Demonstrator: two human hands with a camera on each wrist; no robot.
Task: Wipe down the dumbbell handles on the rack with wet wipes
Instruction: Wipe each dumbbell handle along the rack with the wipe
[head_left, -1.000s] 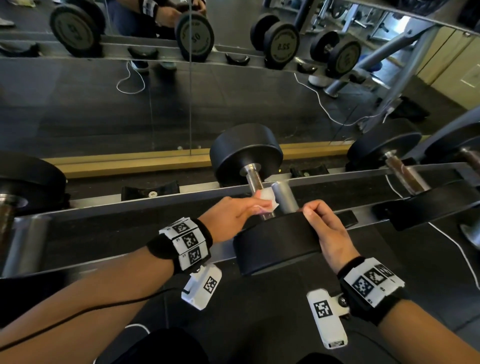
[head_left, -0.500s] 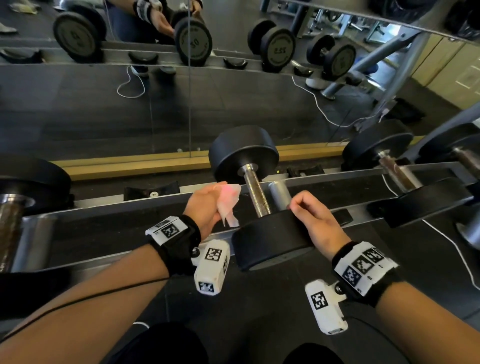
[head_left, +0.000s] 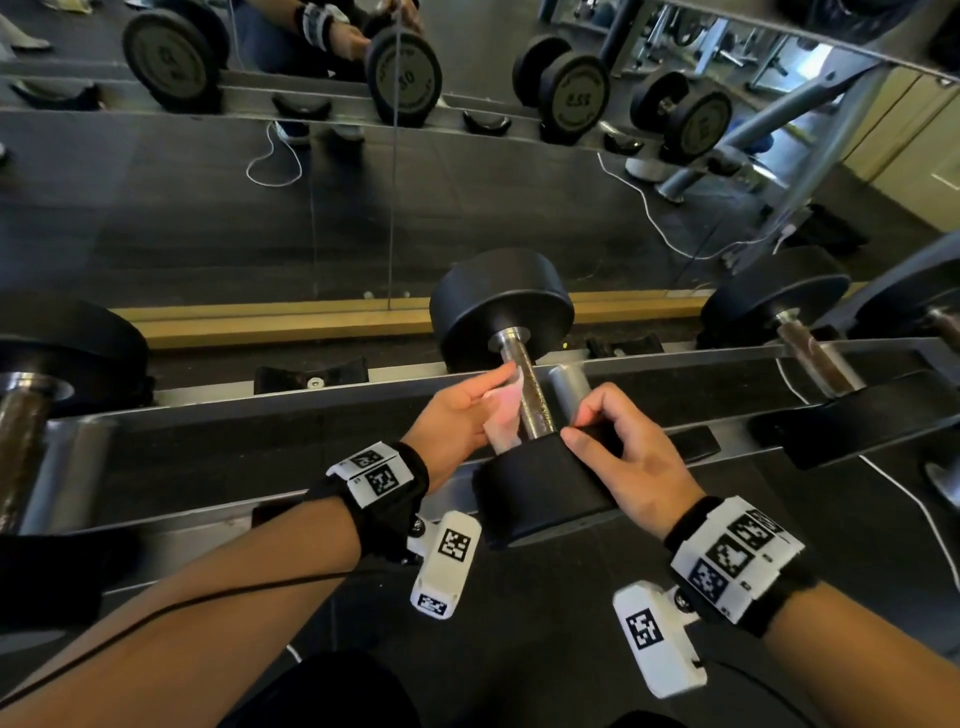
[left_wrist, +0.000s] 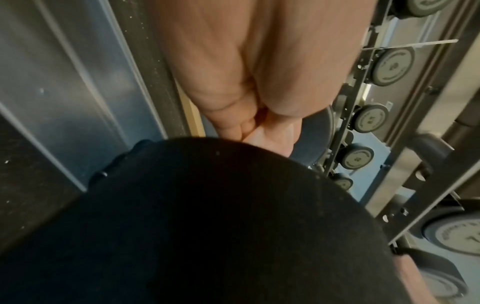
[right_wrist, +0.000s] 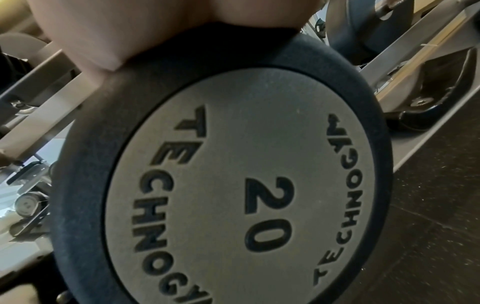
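Two hands are at the middle dumbbell (head_left: 524, 400), and the shift in the last second is all on our left side. A second ago our left hand (head_left: 457, 415) was clamped over the handle (head_left: 532, 395) with the wet wipe (head_left: 501, 415) wrapped against the steel; half a second ago it had pulled off to the left with the wipe dangling free. Now it is coming back in, fingers (head_left: 488, 382) pinching the wipe and laying it against the left flank of the handle. Our right hand (head_left: 623, 447) has barely moved: its fingers curl over the near weight head (head_left: 540, 483), holding it against rolling. We read this as a regrip, with the handle partly wiped and a fresh stroke on another side about to start.

From the right wrist we see the end face of that head, stamped 20, with our thumb pressed on its rim. The left wrist view shows little beyond the underside of our hand above a dark curved mass.

That dumbbell lies across the two grey rails of the rack (head_left: 208, 410). A neighbouring dumbbell (head_left: 810, 343) to the right shows a brown, tarnished handle, and another sits far left; we judge those are not yet wiped. Behind the rack a wall mirror (head_left: 260, 218) rises from a wooden skirting strip, reflecting the dumbbells, a white cable on dark flooring and gym machines beyond.
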